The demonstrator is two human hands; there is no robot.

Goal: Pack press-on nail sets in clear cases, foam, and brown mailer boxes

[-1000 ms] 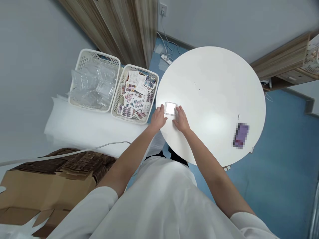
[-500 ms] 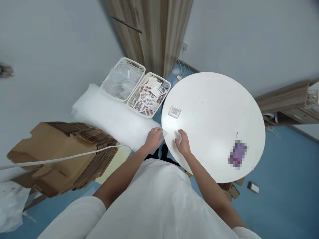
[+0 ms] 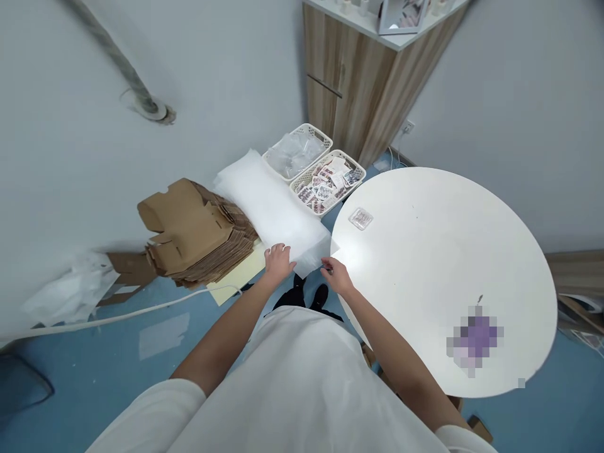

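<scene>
A stack of white, translucent packing foam sheets [image 3: 268, 195] lies in front of me, left of the round table. My left hand [image 3: 279, 261] rests at its near edge, fingers spread and touching the sheets. At the stack's right corner, beside the table rim, my right hand [image 3: 336, 275] has curled fingers, with thumb and forefinger at the edge of a sheet. A small clear plastic case [image 3: 361, 218] lies on the white round table [image 3: 438, 251], beyond my right hand.
Two white baskets stand behind the foam: one basket [image 3: 329, 139] holds clear bags, the other basket [image 3: 361, 174] printed cards. Flattened cardboard boxes [image 3: 189, 220] are piled at left, with a white cable [image 3: 189, 296] nearby. A blurred purple item [image 3: 479, 336] lies on the table.
My view has swung left. My right hand has come off the tabletop to the foam stack's right corner, and its fingers have curled. My left hand has shifted left along the near edge.
</scene>
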